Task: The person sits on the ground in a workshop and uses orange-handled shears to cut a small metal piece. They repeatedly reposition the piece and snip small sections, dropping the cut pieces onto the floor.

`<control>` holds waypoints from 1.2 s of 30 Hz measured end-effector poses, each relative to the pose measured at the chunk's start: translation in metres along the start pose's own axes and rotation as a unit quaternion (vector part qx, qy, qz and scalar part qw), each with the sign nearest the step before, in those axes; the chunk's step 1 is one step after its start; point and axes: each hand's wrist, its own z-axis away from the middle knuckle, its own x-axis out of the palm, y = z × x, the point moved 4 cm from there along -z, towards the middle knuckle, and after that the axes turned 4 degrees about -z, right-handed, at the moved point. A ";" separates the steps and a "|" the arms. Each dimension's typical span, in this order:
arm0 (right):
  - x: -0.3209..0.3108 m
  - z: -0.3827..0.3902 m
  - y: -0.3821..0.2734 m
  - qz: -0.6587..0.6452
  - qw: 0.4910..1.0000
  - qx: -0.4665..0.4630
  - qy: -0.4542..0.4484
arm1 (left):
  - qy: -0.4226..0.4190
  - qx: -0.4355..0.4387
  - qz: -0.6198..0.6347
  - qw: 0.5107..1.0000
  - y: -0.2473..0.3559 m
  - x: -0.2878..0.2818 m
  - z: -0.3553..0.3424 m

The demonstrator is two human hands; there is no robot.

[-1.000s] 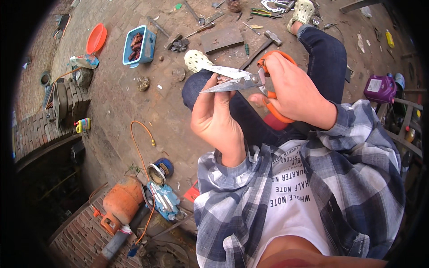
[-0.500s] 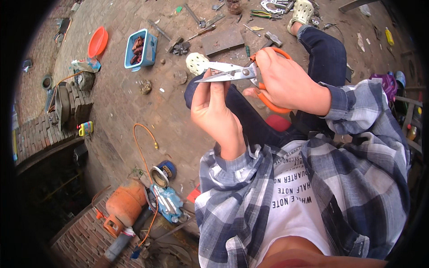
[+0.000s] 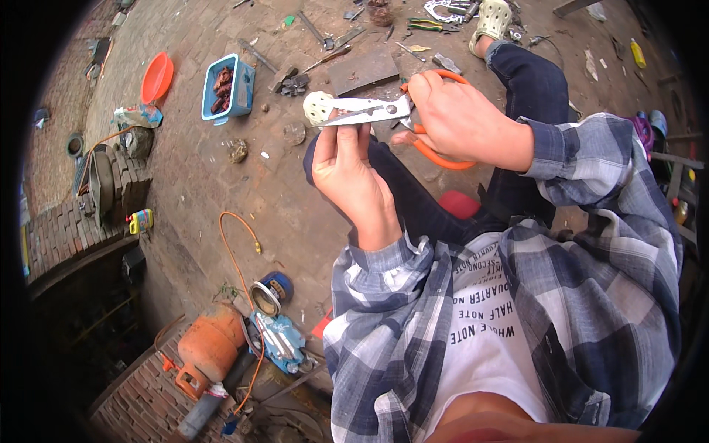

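A pair of large scissors (image 3: 378,110) with silvery blades and orange handles is held level above my legs. My right hand (image 3: 473,118) is closed around the handles, its fingers partly hidden behind them. On the other side, my left hand (image 3: 353,173) has its fingertips pressed to the blades, with the thumb in front and other fingers behind. The blades lie nearly together, with a narrow dark gap between them. I cannot make out anything held between the blades.
On the ground ahead lie a flat metal block (image 3: 363,71), green-handled pliers (image 3: 428,25) and several tools. A blue bin (image 3: 242,94) with reddish-brown pieces and an orange basin (image 3: 156,77) stand left. An orange gas cylinder (image 3: 210,341) with a hose (image 3: 230,236) is lower left.
Both hands and the scissors have shifted slightly up and left in view. The blades have turned a little and look closer together. Both hands keep their hold.
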 end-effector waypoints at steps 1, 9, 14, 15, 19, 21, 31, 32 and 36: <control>-0.003 -0.001 -0.001 0.002 1.000 -0.011 0.013 | -0.005 -0.001 0.007 1.000 -0.001 -0.001 -0.001; -0.011 0.000 -0.011 -0.007 1.000 0.006 0.009 | -0.015 -0.017 0.032 0.999 0.001 -0.004 -0.002; -0.012 0.003 -0.011 0.003 1.000 0.011 0.012 | -0.035 -0.008 0.034 0.999 -0.001 -0.005 -0.002; -0.012 0.004 -0.011 0.002 1.000 0.009 0.015 | -0.037 -0.007 0.031 0.999 -0.002 -0.006 -0.002; -0.010 0.007 -0.010 0.005 1.000 0.004 0.028 | -0.033 -0.007 0.025 0.999 -0.002 -0.004 -0.001; -0.009 0.007 -0.011 0.005 1.000 0.005 0.027 | -0.027 -0.004 0.024 0.999 0.000 -0.004 0.000; -0.006 0.006 -0.012 -0.099 0.993 0.065 0.013 | -0.006 -0.005 0.028 1.000 0.002 -0.006 0.002; -0.007 0.006 -0.011 -0.135 0.988 0.076 0.004 | -0.005 -0.009 0.028 1.000 0.001 -0.005 0.002; -0.004 -0.002 -0.010 -0.355 0.924 0.142 0.017 | -0.024 0.009 0.006 1.000 0.005 0.001 0.005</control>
